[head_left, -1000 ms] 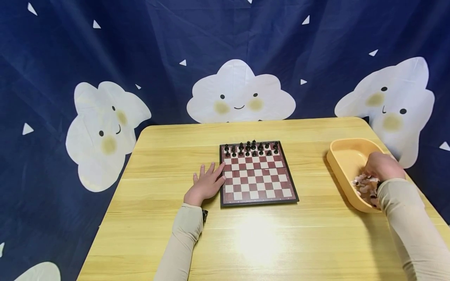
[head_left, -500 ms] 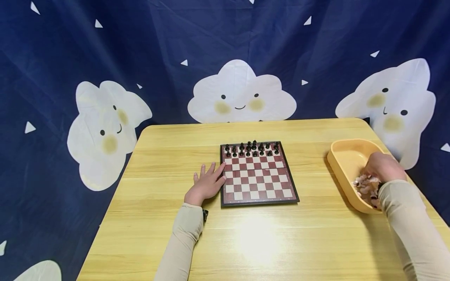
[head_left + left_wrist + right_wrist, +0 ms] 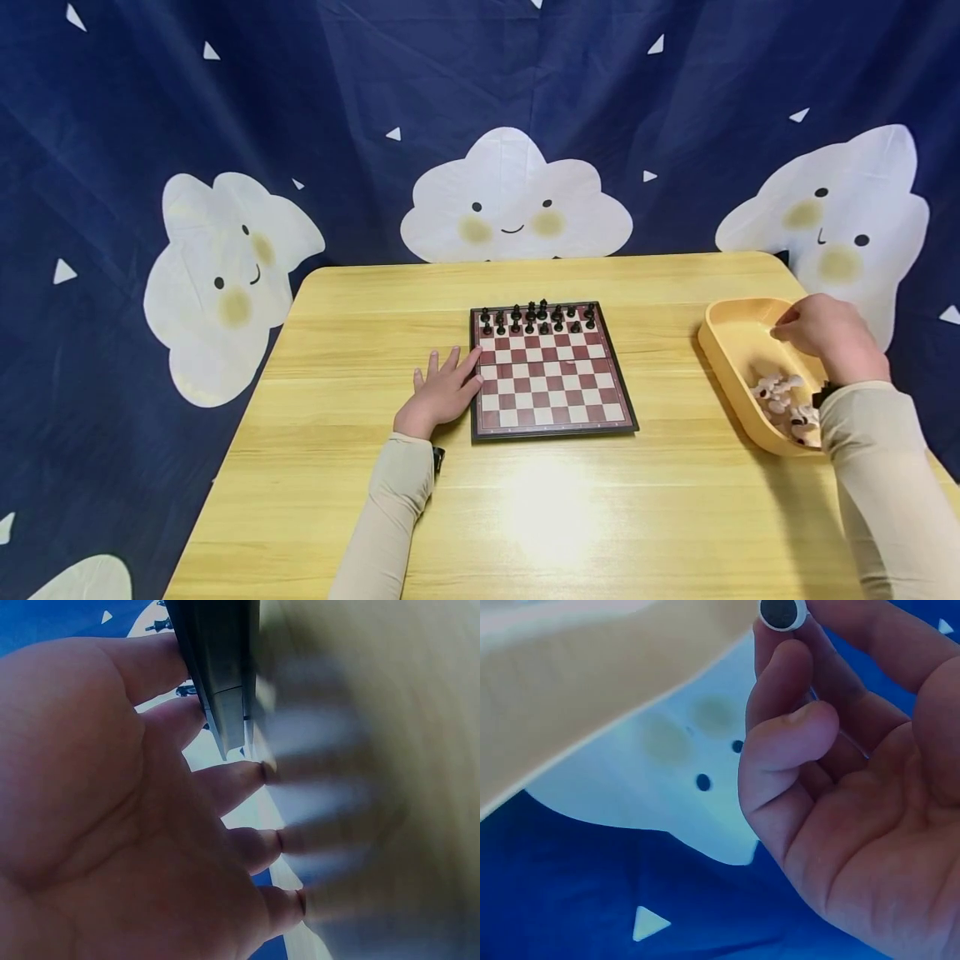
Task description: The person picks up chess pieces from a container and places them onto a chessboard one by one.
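Note:
A folding chessboard (image 3: 555, 396) with red and white squares lies mid-table, two rows of black chess pieces (image 3: 529, 328) standing along its far side. Spread out flat, my left hand (image 3: 437, 398) touches the board's left edge with thumb and forefinger; the left wrist view shows them against the dark board side (image 3: 217, 667). My right hand (image 3: 836, 337) is raised over the far part of the yellow tray (image 3: 722, 379). It pinches a white chess piece (image 3: 781, 612), whose round dark base shows in the right wrist view; the rest is hidden.
Several white chess pieces (image 3: 780, 392) lie jumbled in the near part of the tray. The tray stands near the right edge of the wooden table (image 3: 525, 508). A blue cloth (image 3: 352, 75) printed with clouds hangs behind the table.
My right hand has risen out of the pile of white pieces, pinching one. It has shifted slightly up and right. My left hand and the board stay put.

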The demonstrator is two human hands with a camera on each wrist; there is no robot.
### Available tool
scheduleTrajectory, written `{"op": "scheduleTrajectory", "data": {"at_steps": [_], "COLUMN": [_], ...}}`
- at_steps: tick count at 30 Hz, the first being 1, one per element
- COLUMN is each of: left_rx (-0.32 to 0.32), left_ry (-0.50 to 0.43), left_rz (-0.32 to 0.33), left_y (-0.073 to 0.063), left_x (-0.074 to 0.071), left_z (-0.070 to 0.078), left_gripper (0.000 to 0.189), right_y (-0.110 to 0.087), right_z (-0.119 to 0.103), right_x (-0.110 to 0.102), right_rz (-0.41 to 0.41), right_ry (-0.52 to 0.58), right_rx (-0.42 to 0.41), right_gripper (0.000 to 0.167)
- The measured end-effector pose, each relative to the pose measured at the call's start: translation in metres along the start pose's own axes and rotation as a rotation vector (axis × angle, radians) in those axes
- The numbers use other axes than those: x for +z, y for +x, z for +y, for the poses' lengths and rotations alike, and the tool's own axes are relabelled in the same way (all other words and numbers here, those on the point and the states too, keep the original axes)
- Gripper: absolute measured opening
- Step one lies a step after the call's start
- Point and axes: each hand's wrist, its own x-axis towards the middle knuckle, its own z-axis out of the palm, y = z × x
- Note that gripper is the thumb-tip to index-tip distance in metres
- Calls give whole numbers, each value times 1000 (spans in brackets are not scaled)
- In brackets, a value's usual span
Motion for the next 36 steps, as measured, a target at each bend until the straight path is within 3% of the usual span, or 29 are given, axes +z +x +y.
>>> {"op": "scheduleTrajectory", "data": {"at_steps": [13,23,36], "left_rx": [-6,-3,-9], "left_ry": [2,-6,-5], "left_rz": [7,9,9], "left_y": [-2,-1,-2], "left_x": [-2,-2,-3], "left_z": [1,2,3], "left_gripper": [60,60,60], "right_y": [-9,-10,-13], "right_z": [-24,-68,-113], "right_x": [7,16,39], "right_rz": [67,148,186], "right_ry": [81,129,226], "right_rx": [-53,-133,-229], "right_gripper": [26,27,26]}}
